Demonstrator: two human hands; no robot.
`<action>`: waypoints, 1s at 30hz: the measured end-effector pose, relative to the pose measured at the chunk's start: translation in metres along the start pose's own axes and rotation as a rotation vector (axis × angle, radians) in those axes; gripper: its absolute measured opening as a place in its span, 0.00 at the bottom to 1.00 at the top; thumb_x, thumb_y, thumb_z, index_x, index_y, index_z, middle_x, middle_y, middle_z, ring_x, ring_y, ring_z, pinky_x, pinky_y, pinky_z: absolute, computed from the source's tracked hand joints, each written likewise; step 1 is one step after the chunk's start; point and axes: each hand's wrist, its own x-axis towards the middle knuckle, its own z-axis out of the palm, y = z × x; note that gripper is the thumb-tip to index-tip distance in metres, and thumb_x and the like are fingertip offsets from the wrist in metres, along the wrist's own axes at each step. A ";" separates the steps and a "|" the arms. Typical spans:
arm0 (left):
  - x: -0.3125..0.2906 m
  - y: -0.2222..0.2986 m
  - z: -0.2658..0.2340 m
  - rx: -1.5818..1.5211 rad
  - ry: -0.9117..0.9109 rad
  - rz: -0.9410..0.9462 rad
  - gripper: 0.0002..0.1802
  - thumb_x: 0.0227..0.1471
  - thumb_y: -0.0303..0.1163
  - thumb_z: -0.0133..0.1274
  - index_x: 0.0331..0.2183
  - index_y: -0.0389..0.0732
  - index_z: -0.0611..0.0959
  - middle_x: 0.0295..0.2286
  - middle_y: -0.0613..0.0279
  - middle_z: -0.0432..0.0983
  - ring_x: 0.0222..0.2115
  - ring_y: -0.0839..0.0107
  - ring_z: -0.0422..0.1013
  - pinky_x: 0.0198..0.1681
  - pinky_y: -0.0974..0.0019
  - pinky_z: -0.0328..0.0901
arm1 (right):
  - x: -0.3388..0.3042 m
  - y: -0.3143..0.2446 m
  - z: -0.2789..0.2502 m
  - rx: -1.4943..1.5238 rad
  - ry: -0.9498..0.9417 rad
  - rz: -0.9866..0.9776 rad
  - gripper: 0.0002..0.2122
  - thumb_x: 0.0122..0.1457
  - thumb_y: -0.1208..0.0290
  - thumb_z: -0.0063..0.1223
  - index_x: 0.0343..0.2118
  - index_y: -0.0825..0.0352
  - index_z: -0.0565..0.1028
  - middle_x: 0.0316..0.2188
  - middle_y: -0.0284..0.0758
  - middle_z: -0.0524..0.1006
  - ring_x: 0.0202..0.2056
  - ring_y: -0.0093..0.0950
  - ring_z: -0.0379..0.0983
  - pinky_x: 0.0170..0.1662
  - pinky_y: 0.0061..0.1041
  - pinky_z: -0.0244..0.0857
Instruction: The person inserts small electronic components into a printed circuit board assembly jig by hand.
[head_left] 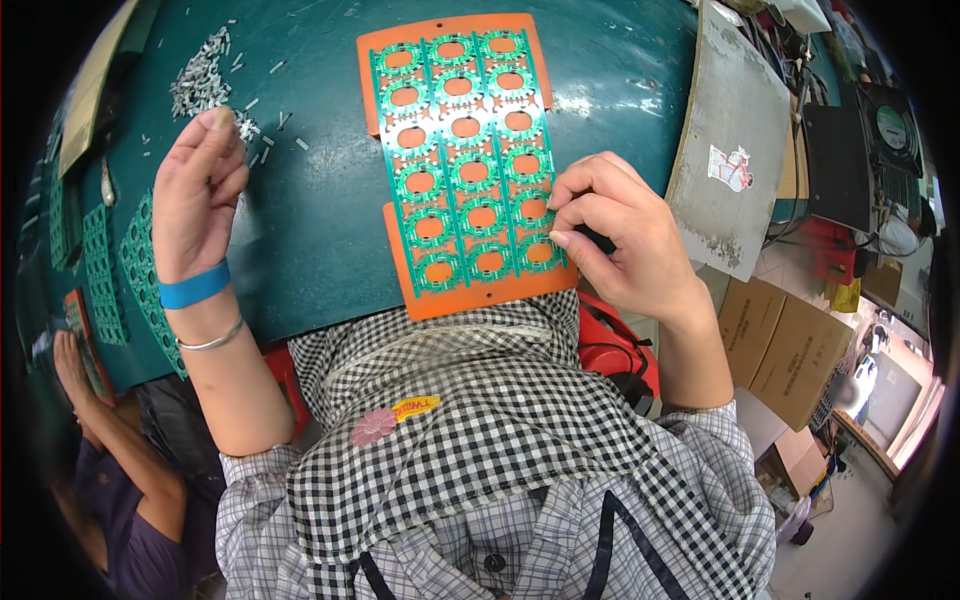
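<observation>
A green circuit board panel with rows of ring-shaped boards lies on an orange fixture plate at the table's front edge. Orange shows through the oval openings. My right hand is at the panel's lower right edge, thumb and fingers drawn into a pinch; any part between them is too small to make out. On the left, my left hand is raised near a pile of small white parts, its fingers curled and the thumb against the index finger. What it holds, if anything, is hidden.
More green panels lie at the left of the dark green table. A co-worker's hand touches another orange plate. A worn grey board stands at the right, with cardboard boxes below it.
</observation>
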 end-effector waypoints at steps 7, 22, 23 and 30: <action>-0.005 -0.006 -0.005 -0.861 -0.177 -0.167 0.07 0.62 0.26 0.42 0.36 0.30 0.70 0.33 0.59 0.62 0.24 0.80 0.52 0.20 0.78 0.52 | 0.003 -0.001 -0.001 -0.041 -0.019 -0.029 0.07 0.44 0.83 0.57 0.24 0.69 0.70 0.30 0.35 0.71 0.33 0.34 0.68 0.35 0.29 0.64; -0.022 -0.011 0.006 -0.879 -0.282 -0.155 0.12 0.60 0.21 0.42 0.46 0.29 0.69 0.32 0.60 0.64 0.25 0.80 0.53 0.19 0.80 0.51 | 0.006 -0.004 0.009 -0.199 0.000 -0.106 0.10 0.40 0.82 0.59 0.23 0.69 0.69 0.30 0.33 0.71 0.32 0.31 0.70 0.31 0.27 0.67; -0.023 -0.011 0.007 -0.878 -0.288 -0.162 0.12 0.60 0.21 0.41 0.46 0.30 0.69 0.32 0.60 0.64 0.25 0.80 0.53 0.19 0.80 0.51 | 0.006 -0.005 0.010 -0.211 0.003 -0.100 0.10 0.40 0.82 0.59 0.24 0.69 0.68 0.30 0.33 0.71 0.33 0.31 0.70 0.31 0.27 0.67; -0.034 -0.013 0.024 -0.821 -0.285 -0.181 0.10 0.60 0.23 0.42 0.44 0.31 0.69 0.32 0.61 0.64 0.23 0.81 0.53 0.18 0.81 0.50 | 0.002 -0.007 0.015 -0.264 0.047 -0.111 0.11 0.38 0.81 0.60 0.24 0.69 0.69 0.30 0.33 0.71 0.33 0.32 0.70 0.31 0.27 0.69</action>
